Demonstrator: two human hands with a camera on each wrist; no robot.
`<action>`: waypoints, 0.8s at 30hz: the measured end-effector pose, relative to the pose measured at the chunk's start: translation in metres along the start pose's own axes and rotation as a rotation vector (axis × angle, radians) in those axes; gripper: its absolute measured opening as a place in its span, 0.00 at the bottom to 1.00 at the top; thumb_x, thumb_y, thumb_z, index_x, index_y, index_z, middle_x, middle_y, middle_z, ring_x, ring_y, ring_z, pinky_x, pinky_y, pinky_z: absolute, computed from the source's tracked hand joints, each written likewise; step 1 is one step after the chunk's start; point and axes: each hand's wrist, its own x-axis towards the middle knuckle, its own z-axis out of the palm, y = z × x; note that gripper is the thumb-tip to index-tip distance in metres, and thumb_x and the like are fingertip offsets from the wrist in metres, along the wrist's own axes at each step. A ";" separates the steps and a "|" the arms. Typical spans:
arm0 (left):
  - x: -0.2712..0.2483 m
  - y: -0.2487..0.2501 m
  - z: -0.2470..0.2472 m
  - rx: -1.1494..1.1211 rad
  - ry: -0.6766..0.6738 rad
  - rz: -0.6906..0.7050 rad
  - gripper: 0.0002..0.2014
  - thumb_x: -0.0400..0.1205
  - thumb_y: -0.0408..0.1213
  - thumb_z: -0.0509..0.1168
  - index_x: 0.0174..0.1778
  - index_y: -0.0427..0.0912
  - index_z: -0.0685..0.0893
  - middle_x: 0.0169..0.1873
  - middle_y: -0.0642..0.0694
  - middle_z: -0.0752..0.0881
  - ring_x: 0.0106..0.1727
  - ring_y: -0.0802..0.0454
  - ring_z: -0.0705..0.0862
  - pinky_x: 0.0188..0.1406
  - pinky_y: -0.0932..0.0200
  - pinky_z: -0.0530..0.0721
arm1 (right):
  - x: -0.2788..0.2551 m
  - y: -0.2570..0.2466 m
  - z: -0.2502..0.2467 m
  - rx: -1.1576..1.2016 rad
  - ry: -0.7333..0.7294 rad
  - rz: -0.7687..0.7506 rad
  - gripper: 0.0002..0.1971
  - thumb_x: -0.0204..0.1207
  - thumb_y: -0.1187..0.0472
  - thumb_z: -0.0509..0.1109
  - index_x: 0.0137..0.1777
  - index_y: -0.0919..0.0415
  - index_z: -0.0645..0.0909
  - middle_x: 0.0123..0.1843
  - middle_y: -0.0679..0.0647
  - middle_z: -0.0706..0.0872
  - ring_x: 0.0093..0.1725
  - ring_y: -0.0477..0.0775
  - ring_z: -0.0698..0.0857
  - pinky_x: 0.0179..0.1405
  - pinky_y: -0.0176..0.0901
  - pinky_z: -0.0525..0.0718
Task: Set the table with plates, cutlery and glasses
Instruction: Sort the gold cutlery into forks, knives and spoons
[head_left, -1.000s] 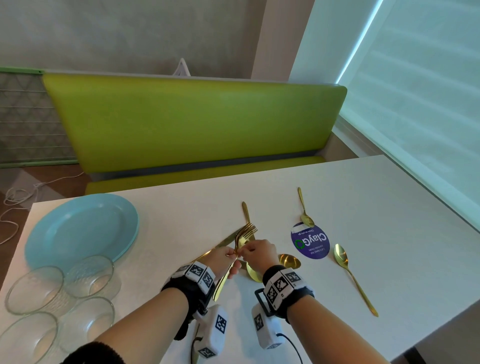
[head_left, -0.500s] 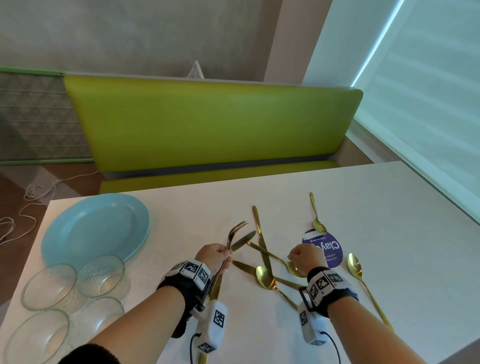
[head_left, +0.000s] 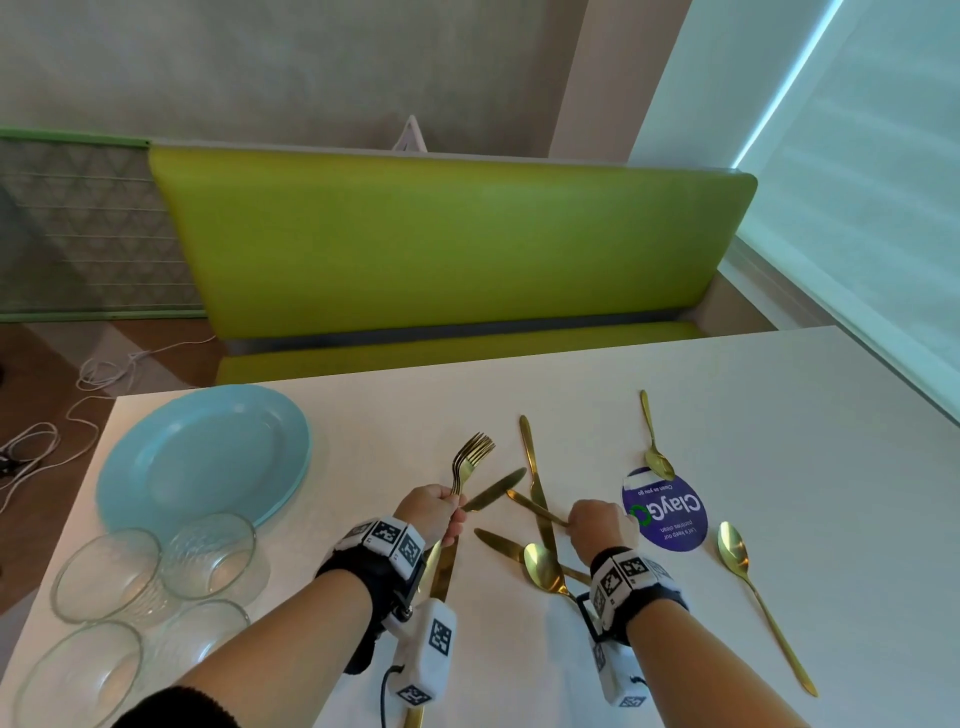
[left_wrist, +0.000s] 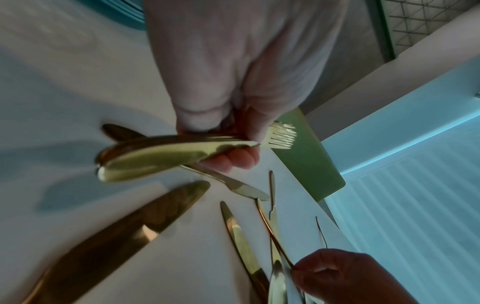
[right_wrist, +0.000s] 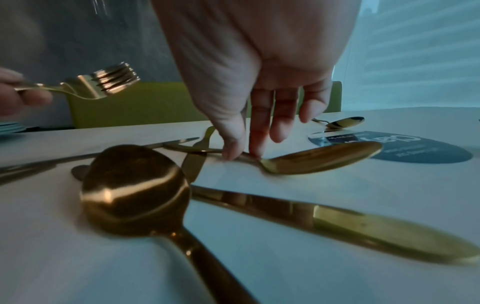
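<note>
White table (head_left: 675, 395); forks (head_left: 470, 457) in left hand (head_left: 431, 512)

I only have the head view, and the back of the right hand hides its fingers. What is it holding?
Observer: In the right wrist view the right hand pinches a gold spoon at its neck between thumb and forefinger. The other fingers are free.
Operator: And the left hand, one fork or more?
Observer: More. The forks show several layers of tines stacked together, and the left hand grips their handles as one bundle.
Operator: Is the blue plate a single one?
Observer: No. The right wrist view shows the plates edge-on, with several rims stacked.
</note>
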 end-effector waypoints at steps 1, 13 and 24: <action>0.001 0.001 -0.001 0.001 -0.009 -0.006 0.09 0.87 0.31 0.53 0.46 0.36 0.78 0.32 0.45 0.79 0.29 0.54 0.75 0.27 0.63 0.74 | 0.000 0.000 0.000 -0.014 -0.007 -0.004 0.14 0.82 0.59 0.60 0.64 0.53 0.80 0.61 0.52 0.85 0.64 0.53 0.80 0.65 0.47 0.75; 0.004 0.010 -0.003 0.399 -0.098 0.028 0.15 0.71 0.26 0.61 0.52 0.41 0.80 0.36 0.44 0.80 0.40 0.47 0.80 0.39 0.60 0.78 | -0.017 -0.017 -0.055 -0.278 0.296 -0.608 0.03 0.71 0.57 0.75 0.44 0.54 0.89 0.44 0.51 0.86 0.48 0.53 0.81 0.47 0.45 0.78; -0.018 0.000 0.027 0.648 -0.307 0.088 0.05 0.67 0.32 0.70 0.36 0.43 0.82 0.39 0.46 0.84 0.43 0.50 0.79 0.45 0.58 0.75 | -0.057 -0.050 -0.053 -0.481 0.228 -0.882 0.02 0.64 0.53 0.79 0.34 0.47 0.90 0.32 0.47 0.86 0.40 0.51 0.85 0.39 0.43 0.81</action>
